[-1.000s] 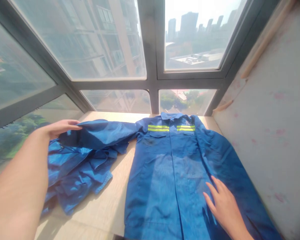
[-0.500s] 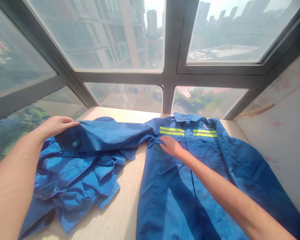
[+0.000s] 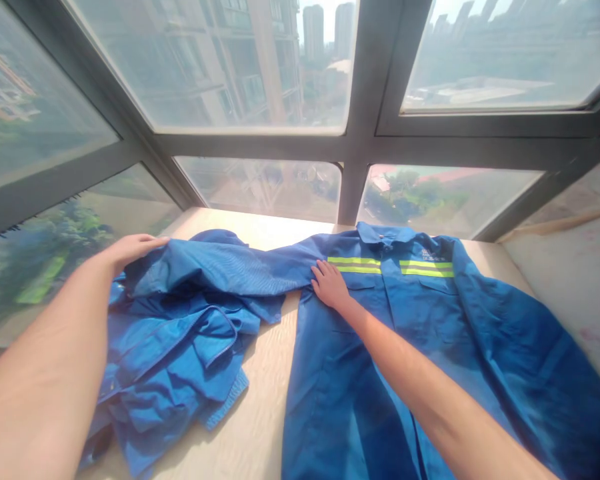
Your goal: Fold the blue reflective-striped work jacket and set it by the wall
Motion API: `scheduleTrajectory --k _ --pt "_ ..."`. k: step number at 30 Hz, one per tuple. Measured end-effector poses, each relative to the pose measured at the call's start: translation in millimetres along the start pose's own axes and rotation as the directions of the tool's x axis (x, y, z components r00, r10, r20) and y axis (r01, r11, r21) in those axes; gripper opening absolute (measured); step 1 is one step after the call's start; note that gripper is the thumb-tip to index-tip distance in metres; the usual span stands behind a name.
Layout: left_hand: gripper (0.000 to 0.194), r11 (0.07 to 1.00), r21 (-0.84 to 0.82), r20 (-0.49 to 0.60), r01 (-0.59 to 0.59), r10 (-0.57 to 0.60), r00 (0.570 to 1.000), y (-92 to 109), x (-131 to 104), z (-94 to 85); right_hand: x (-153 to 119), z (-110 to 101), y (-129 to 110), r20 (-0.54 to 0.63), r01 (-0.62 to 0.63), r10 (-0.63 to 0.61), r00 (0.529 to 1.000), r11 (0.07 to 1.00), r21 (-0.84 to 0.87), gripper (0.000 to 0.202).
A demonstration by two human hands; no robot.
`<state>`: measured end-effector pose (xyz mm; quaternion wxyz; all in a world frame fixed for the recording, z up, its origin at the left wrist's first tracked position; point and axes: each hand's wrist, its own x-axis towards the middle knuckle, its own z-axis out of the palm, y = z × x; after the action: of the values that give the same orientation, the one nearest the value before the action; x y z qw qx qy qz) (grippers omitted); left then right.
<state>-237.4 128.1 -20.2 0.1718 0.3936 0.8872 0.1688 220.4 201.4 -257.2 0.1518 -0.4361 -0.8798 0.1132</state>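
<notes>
A blue work jacket (image 3: pixel 340 373) with yellow-and-grey reflective strips lies front side up, its collar toward the window. One sleeve (image 3: pixel 240 263) stretches out to the left across a crumpled blue garment (image 3: pixel 175 360) with a ribbed edge. At that sleeve's cuff end, my left hand (image 3: pixel 137 248) is closed on the cloth, with the fingertips partly hidden. My right hand (image 3: pixel 329 283) rests flat on the jacket near the armpit, beside the left strip, fingers extended. The other sleeve (image 3: pixel 535 333) spreads out on the right.
Under the clothes is a pale wooden surface (image 3: pixel 265 427). Windows with grey frames (image 3: pixel 365 100) rise behind and to the left of it. On the right stands a patterned wall (image 3: pixel 580 280).
My right hand has shifted left, from the chest to the sleeve's base. The sleeve now sags and wrinkles more, still held by my left hand. The view has turned slightly left.
</notes>
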Motion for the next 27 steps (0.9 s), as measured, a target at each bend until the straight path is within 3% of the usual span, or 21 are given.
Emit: scheduleTrajectory --k 4,9,12,17,20,22,24,27 --pt "0.058 0.907 -0.359 0.205 0.22 -0.153 0.967 -18 -22 -3.2 1 7 14 -0.093 -0.044 0.05 0.994 0.997 0.061 0.052" --pt "0.057 0.933 -0.318 0.247 0.17 -0.091 0.965 -41 -20 -2.4 -2 6 29 -0.142 -0.061 0.067 0.988 0.997 0.048 0.055" --pt "0.043 0.937 -0.338 0.123 0.09 -0.051 0.991 -36 -10 -2.4 -7 5 35 -0.159 -0.042 0.044 0.986 0.999 0.017 0.053" --pt "0.029 0.778 -0.618 -0.111 -0.111 0.053 0.992 0 -4 -13.0 -4 0 43 -0.151 -0.061 0.066 0.986 0.997 0.036 0.047" --pt "0.022 0.865 -0.459 -0.331 -0.201 0.043 0.943 18 -5 -15.2 2 -4 46 -0.15 -0.126 0.142 0.978 0.986 0.109 0.044" --pt "0.019 0.952 -0.273 -0.457 -0.136 -0.004 0.889 21 -4 -10.9 4 -5 47 -0.16 -0.151 0.174 0.972 0.978 0.146 0.045" --pt "0.017 0.986 -0.168 -0.439 -0.006 -0.07 0.896 18 -3 -2.8 4 -6 45 -0.179 -0.142 0.167 0.97 0.979 0.144 0.045" --pt "0.027 0.981 -0.161 -0.286 0.106 -0.149 0.947 9 -3 11.1 2 -6 39 -0.22 -0.118 0.141 0.965 0.986 0.115 0.045"
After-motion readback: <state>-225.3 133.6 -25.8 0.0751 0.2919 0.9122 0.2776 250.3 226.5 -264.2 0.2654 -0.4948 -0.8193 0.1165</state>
